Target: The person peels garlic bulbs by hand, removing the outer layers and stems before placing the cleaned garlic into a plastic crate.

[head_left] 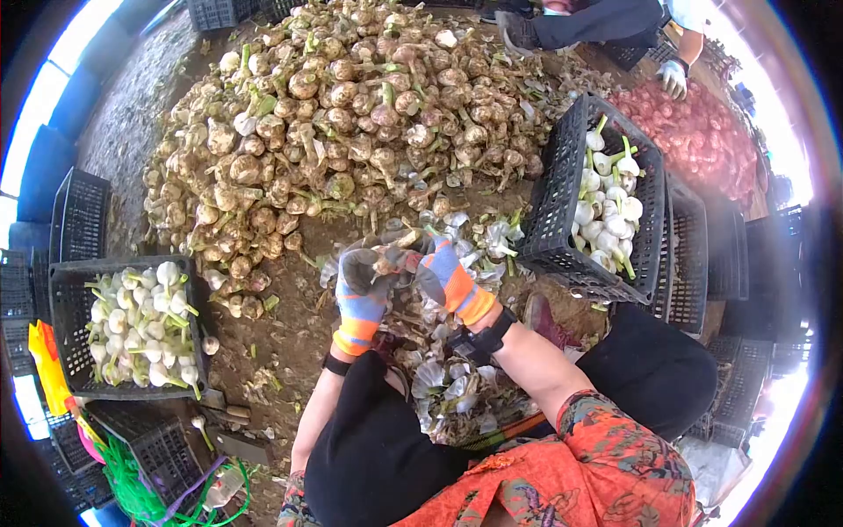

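- Your gloved left hand (362, 285) curls its fingers inward.
- Your gloved right hand (446, 274) meets it closely, fingertips blurred.
- Your left forearm (319, 408) angles steeply upward beside your bent left leg (378, 448).
- Your right forearm (540, 360) slants inward, a dark band around its wrist.

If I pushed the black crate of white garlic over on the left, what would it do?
The crate would probably feel heavy to push, since lots of garlic is packed in it. Its walls look like hard plastic, so I think it would stay stiff. The round bulbs look loose, so some might roll if it tipped.
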Demonstrator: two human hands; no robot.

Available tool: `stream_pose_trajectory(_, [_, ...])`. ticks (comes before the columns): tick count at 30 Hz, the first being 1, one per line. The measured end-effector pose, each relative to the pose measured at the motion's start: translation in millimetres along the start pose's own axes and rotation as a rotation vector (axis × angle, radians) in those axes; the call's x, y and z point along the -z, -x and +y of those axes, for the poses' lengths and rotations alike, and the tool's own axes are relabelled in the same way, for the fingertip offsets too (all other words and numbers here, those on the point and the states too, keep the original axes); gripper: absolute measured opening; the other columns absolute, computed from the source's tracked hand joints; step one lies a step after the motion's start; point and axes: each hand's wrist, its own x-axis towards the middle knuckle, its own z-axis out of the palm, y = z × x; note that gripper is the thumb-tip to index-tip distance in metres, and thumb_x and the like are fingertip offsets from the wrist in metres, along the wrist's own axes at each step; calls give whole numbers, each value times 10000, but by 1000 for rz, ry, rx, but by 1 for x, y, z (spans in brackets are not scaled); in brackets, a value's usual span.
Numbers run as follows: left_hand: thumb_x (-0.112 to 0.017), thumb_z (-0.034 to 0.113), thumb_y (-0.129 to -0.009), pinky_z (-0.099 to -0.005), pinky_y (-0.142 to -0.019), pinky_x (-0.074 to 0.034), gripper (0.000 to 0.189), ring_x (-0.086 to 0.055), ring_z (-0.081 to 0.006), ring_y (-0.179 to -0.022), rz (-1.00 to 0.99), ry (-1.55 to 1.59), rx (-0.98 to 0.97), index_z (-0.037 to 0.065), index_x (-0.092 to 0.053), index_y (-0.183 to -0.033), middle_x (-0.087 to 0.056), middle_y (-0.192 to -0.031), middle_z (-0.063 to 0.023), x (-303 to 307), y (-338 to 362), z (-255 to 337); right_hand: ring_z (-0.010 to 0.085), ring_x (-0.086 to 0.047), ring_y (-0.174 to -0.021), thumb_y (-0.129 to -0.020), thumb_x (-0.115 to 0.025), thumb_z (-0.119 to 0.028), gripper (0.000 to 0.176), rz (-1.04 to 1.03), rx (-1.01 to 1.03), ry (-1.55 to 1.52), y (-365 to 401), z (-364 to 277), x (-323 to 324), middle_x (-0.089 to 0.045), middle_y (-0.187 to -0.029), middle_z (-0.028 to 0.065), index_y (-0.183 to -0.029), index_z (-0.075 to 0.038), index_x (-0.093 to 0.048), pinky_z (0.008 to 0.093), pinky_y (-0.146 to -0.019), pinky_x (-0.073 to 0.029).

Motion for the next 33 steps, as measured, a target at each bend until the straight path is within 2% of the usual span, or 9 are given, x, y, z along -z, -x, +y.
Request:
stream_pose_trajectory(5, [-606, -131, -689, -348, -860, -471, 404, -552, -199, -1001, -47, 250, 140, 66, -457, -1009, -548, -1085, -103, 0, 2, 2, 142, -613, -808, -760, -637, -37, 289, -178, -276, -71, 1, -12, 25, -644, -959, 88, -1033, 38, -582, 273, -699, -509])
stream_pose_trajectory(10, [-602, -142, -674, -307, -816, -477, 491, -504, -174, -1052, -174, 314, 129, 45, -427, -1094, -496, -1083, -70, -10, 2, 26, 159, -608, -792, -752, -600, -6, 341, -226, -148, 109, 1, -32, 20, -630, -976, 90, -1091, 12, -570, 263, -726, -500])
stream_pose_trajectory(13, [-603, -62, -728, -312, -831, -474, 487, -516, -180, -1044, -150, 262, 264, 30, -415, -1167, -488, -1134, -88, -11, 7, 30, 282, -557, -989, -672, -605, -14, 458, -296, 238, 1133, 0, -39, 25, -515, -1167, 175, -1121, -104, -584, 355, -845, -462])
stream_pose_trajectory(16, [-545, -5, -833, -323, -892, -431, 374, -532, -176, -1004, 43, 285, 397, 27, -440, -1191, -531, -1122, -73, -19, 2, 29, 334, -514, -1037, -632, -628, -35, 467, -61, 177, 1147, 12, -34, 13, -510, -1165, 190, -1092, -108, -605, 388, -885, -435])
stream_pose_trajectory(18, [-561, -13, -805, -289, -792, -482, 474, -573, -169, -918, -124, -122, 73, -4, -393, -1248, -503, -1142, -92, -3, -1, 2, 278, -551, -1016, -652, -639, -30, 401, -54, 129, 1056, 13, -25, 12, -565, -1123, 164, -1052, -40, -611, 345, -867, -451])
stream_pose_trajectory(20, [-552, 55, -849, -258, -764, -479, 417, -578, -153, -894, -66, 55, 241, -17, -411, -1236, -533, -1112, -88, -6, -2, 18, 218, -600, -931, -677, -631, 15, 351, 86, -201, 391, 14, -26, 5, -629, -1026, 114, -1027, 16, -604, 292, -818, -476])
stream_pose_trajectory(25, [-557, 273, -874, -244, -648, -481, 489, -597, -153, -839, -117, 326, 496, -33, -423, -1231, -587, -1011, -93, -8, -1, 36, 163, -619, -805, -714, -591, 66, 285, -23, -304, -201, 14, 4, 36, -647, -923, 92, -995, 18, -594, 283, -713, -508])
stream_pose_trajectory(29, [-651, 101, -780, -250, -664, -467, 407, -569, -118, -806, -190, 29, 285, 12, -491, -1144, -596, -973, -72, -5, 3, 16, 182, -605, -881, -696, -513, 90, 313, -93, 177, 844, 19, 5, 19, -637, -960, 92, -992, 21, -589, 283, -778, -481])
stream_pose_trajectory(33, [-665, 76, -743, -256, -743, -471, 431, -566, -119, -825, -187, -307, 289, 11, -489, -1130, -584, -971, -43, 0, -3, 19, 175, -601, -858, -701, -506, 82, 314, 64, -74, 742, 14, 12, 31, -635, -950, 96, -1001, 27, -582, 283, -767, -478])
